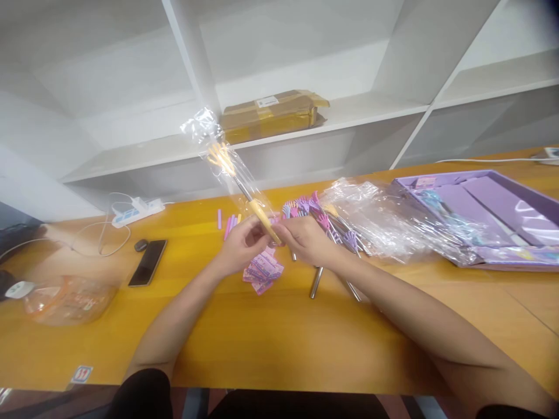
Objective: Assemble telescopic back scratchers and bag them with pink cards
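A yellow back scratcher (263, 219) with a metal shaft and a small hand-shaped head slants up and to the left above the table. It lies inside a clear plastic sleeve (247, 171) whose far end is crumpled. My left hand (243, 244) is closed around the sleeve and handle from the left side. At the handle's lower end my right hand (305, 237) pinches with thumb and fingers. Beneath my hands is a pile of pink printed cards (263, 270). Just beyond my right hand, several back scratchers with pink, purple and blue heads (323, 221) lie heaped, their metal shafts showing.
Clear plastic sleeves (371, 218) spread beside a purple box (493, 198) on the right. Short coloured handles (231, 224) lie behind my left hand. Leftward are a phone (148, 263), a power strip (137, 212) and an orange-tinted bottle (65, 299). A cardboard box (271, 116) sits on the shelf.
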Motion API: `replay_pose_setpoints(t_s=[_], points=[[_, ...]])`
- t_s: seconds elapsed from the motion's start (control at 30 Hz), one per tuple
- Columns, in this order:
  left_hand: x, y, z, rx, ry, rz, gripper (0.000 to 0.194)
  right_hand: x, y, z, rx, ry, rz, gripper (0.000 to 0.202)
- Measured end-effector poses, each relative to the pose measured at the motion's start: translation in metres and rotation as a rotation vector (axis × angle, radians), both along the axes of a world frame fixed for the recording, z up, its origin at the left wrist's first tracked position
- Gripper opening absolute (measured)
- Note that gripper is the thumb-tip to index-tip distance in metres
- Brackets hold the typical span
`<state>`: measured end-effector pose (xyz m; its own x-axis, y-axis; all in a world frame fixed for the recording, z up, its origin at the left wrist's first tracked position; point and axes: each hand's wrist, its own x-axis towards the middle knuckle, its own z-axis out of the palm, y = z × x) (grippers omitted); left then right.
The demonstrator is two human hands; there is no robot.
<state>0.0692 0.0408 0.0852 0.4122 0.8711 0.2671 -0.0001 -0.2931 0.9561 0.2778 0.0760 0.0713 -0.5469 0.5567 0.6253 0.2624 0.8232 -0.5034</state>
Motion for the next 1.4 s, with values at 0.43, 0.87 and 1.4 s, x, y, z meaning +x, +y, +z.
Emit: replay_pose_setpoints(t_s=[0.43,0.87,1.4], points=[[0.006,-0.002,-0.003,-0.091,-0.022,0.065,0.049,-0.006,0.001,-0.015,0.062,-0.048,-0.191,0.072],[0.006,0.008,-0.007,-0.080,0.018,0.218,0.046,-0.011,0.002,-0.014,-0.061,0.014,-0.129,0.077],[-0.046,0.018,0.021,-0.060,0.071,0.132,0.038,-0.013,0.001,-0.024,0.074,-0.127,-0.129,0.073]])
